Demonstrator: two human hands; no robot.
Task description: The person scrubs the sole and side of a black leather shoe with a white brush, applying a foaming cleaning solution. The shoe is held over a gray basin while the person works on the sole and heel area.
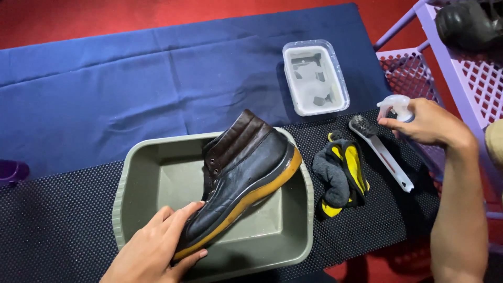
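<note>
At the far left edge a small purple thing (pixel 11 170) lies on the blue cloth (pixel 105 89). The left hand (pixel 154 249) grips the toe of the boot (pixel 243 175), fingers curled over it, holding it tilted inside the grey tub (pixel 123 199) on the black mat (pixel 57 225). The boot is dark leather with a yellow sole and looks still dry; the tub shows only some drops. Right of the tub lie a grey-yellow cloth (pixel 340 175) and a brush (pixel 380 149); behind them stands a white container (pixel 315 78). The right hand (pixel 432 123) closes around a spray bottle (pixel 396 106), so I judge the cleaning is only beginning.
</note>
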